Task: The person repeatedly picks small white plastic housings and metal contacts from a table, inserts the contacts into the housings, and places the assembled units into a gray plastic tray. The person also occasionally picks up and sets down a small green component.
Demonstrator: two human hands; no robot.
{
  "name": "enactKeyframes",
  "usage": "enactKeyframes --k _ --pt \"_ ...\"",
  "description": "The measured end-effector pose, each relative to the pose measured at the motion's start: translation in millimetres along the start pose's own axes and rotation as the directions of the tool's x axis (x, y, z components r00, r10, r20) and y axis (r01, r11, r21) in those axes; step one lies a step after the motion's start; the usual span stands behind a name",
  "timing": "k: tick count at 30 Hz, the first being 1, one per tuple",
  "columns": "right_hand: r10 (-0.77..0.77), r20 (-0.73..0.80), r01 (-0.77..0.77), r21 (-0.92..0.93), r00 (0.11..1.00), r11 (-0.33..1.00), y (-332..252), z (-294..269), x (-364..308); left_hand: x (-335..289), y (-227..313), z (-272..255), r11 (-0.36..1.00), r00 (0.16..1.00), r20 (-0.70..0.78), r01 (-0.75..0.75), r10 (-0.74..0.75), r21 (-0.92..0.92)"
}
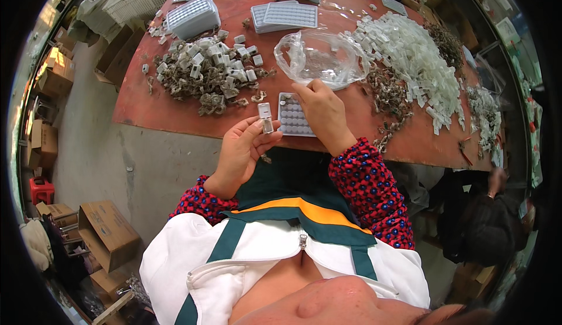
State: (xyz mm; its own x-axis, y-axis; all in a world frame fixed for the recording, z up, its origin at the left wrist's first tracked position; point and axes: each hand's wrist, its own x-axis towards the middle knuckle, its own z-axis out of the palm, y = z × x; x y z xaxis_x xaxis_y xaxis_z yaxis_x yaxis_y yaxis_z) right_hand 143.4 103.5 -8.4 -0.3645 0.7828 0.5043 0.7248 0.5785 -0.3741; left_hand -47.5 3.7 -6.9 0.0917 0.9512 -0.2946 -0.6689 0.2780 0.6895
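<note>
My left hand (239, 149) pinches a small white and clear plastic case (265, 118) upright between thumb and fingers, just left of a tray. That grey-white tray (295, 127) has rows of round pockets and lies at the table's near edge. Over its upper right part bends my right hand (323, 113), fingertips drawn together by the tray's far edge. Whatever those fingertips hold, if anything, is too small or hidden to make out. A small pale piece sits in the tray's far left corner, close to them.
On the red table (193, 120) a heap of white cases with brown tangled cords (202, 73) lies left. A clear plastic bag (322, 62) lies beyond the tray; a big pile of clear plastic pieces (410, 56) spreads right. Stacked trays (193, 18) stand farther back. Another person (483, 219) is at right.
</note>
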Motion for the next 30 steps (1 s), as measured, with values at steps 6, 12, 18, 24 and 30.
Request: enactKeyframes --k 6,12,18,24,30 --pt "-0.102 0.043 0.106 -0.115 0.994 0.988 6 3 -5 0 -2 4 0.988 0.994 0.068 -0.094 0.086 0.123" --pt "-0.208 0.054 0.214 -0.149 0.977 0.965 7 0 -3 4 -4 7 0.967 0.987 0.109 -0.142 0.120 0.213" --pt "-0.002 0.143 -0.019 0.148 0.990 0.989 -5 -20 -6 6 -4 6 0.966 0.995 0.068 -0.084 0.069 0.243" --pt "0.221 0.399 -0.440 0.627 0.890 0.643 -30 -43 -26 6 -9 9 0.928 0.985 0.104 -0.165 0.138 0.334" --pt "0.086 0.118 -0.133 0.487 0.989 0.863 -51 -40 -36 3 -14 11 0.910 0.980 0.125 -0.192 0.156 0.367"
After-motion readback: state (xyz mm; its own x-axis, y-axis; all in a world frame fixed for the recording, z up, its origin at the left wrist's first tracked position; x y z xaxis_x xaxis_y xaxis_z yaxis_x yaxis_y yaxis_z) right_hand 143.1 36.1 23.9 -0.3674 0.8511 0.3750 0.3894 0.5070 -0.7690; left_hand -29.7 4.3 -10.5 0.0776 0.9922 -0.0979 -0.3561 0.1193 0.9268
